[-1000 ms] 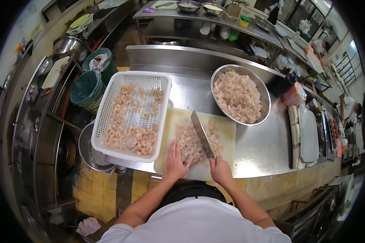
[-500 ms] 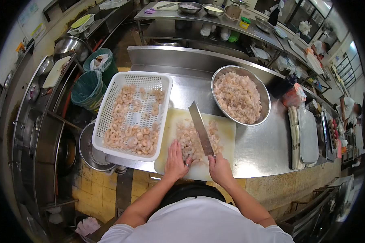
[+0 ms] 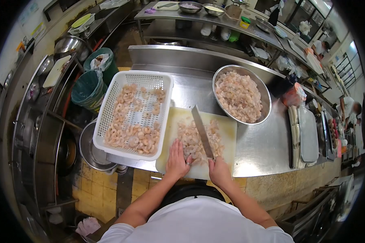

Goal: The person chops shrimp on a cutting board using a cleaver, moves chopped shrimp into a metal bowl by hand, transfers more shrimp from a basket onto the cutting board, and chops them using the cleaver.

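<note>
My right hand (image 3: pixel 220 170) is wrapped round the handle of a wide-bladed knife (image 3: pixel 202 131), whose blade points away over chopped shrimp (image 3: pixel 215 139) on a pale cutting board (image 3: pixel 229 152). Flat on the board's left part, beside the shrimp, lies my left hand (image 3: pixel 177 160), fingers forward and the ringed thumb out to the right. A white perforated basket (image 3: pixel 166 117) with whole peeled shrimp stands left of the board. At the upper right a steel bowl (image 3: pixel 267 101) holds a heap of shrimp pieces.
Metal trays (image 3: pixel 308 133) stand at the steel table's (image 3: pixel 259 158) right end. Green bins (image 3: pixel 87 87) and a steel pot (image 3: pixel 89 148) are at the left. A long counter (image 3: pixel 170 15) with bowls runs behind. Two people (image 3: pixel 346 107) are at the far right.
The knife blade has swung slightly left, then back to the right and lower over the shrimp. My left hand stays almost in place on the board.
</note>
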Motion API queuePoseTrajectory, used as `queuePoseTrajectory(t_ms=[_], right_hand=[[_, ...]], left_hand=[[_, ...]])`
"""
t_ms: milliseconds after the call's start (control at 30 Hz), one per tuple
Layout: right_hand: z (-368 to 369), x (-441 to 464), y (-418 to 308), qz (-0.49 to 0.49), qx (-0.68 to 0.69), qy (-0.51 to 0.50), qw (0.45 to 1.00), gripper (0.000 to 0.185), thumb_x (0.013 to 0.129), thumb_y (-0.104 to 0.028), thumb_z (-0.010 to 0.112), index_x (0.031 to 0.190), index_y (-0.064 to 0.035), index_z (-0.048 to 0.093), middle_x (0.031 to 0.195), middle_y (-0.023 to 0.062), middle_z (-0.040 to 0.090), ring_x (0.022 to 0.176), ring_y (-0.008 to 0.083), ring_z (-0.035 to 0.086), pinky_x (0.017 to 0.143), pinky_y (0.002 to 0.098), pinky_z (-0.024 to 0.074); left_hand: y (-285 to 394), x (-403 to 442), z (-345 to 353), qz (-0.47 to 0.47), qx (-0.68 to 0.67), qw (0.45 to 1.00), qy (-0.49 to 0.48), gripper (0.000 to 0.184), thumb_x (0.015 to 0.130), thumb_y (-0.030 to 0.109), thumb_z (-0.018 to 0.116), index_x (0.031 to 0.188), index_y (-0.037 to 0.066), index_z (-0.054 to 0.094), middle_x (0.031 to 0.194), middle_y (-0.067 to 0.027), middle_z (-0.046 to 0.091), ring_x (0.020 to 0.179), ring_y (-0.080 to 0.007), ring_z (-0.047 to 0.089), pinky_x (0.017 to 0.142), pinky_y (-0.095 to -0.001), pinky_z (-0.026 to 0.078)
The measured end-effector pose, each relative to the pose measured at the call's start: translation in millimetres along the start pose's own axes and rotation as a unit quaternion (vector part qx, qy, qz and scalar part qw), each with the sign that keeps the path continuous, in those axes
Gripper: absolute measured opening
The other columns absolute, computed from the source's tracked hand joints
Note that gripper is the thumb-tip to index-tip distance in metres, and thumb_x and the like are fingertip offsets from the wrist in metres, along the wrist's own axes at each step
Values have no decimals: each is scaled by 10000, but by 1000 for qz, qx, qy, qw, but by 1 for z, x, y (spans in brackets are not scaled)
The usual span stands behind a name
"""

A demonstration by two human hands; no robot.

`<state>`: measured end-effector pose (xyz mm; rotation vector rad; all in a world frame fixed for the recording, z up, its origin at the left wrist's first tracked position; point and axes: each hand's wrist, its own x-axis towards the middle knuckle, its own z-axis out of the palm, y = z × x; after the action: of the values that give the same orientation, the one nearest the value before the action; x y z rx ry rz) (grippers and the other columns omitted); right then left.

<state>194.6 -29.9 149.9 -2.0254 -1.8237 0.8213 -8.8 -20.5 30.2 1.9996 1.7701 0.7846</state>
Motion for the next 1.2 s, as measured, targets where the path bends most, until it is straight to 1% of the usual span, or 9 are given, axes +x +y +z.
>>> queuePoseTrajectory(t_ms=[100,300,500,600,767,900,1000,1067,1200], right_hand=[[27,5,21,14,-20,-13,1000,334,1055,-293,637,1003,34,599,891,338,698,879,559,677,780,627,524],[18,3,32,-24,70,-50,996,361,1062,-330,638,1042,29,614,868,310,704,844,528,692,736,577,533],[-33,-17,-11,29,204,-40,978,338,1099,-307,579,1069,25,630,836,289,692,799,518,675,707,537,519],[-23,-27,-18,-23,172,27,984,329,1112,-276,535,1047,33,629,837,305,685,806,527,675,718,560,520],[32,4,11,-40,59,3,997,366,1116,-289,513,1049,50,633,886,340,678,856,562,658,754,598,512],[3,12,-9,3,69,-35,997,340,1105,-286,539,1054,39,622,898,355,682,884,568,664,767,636,501],[-10,-8,-9,-50,88,43,994,367,1111,-312,526,1030,34,617,879,359,680,858,575,660,754,641,500],[11,-4,17,-43,35,23,998,369,1112,-313,527,1020,34,613,868,358,678,847,574,659,746,646,496],[18,16,33,-29,1,11,1000,358,1109,-303,539,997,31,603,845,356,672,836,574,655,735,646,488]], left_hand=[[1,2,0,2,0,1000,6,818,1017,366,618,1594,-118,298,1698,-326,261,1586,-478,250,1318,-555,192],[2,1,-1,-3,-4,1000,0,801,1028,355,596,1601,-113,291,1705,-325,255,1582,-485,260,1310,-567,202],[-2,0,3,3,-12,1000,2,779,1033,337,595,1597,-114,301,1701,-328,266,1579,-488,271,1307,-568,208],[-4,-1,3,7,-18,1000,6,766,1032,321,601,1589,-118,311,1693,-331,279,1576,-491,277,1305,-569,214],[-4,0,3,20,-21,1000,11,775,1012,307,639,1577,-122,326,1688,-331,285,1576,-489,274,1307,-566,215],[-3,-2,-3,24,-23,999,-11,917,972,404,698,1599,-118,279,1698,-335,258,1586,-488,252,1311,-563,207],[1,2,-11,26,-19,999,-38,1102,896,502,782,1617,-116,224,1712,-338,215,1598,-486,220,1316,-562,193],[11,1,-23,15,-22,997,-68,1227,824,541,852,1622,-117,193,1722,-340,178,1605,-489,197,1318,-561,185],[17,-1,-21,33,1,997,-69,1307,788,582,870,1625,-125,157,1722,-356,143,1611,-494,160,1327,-555,157]])
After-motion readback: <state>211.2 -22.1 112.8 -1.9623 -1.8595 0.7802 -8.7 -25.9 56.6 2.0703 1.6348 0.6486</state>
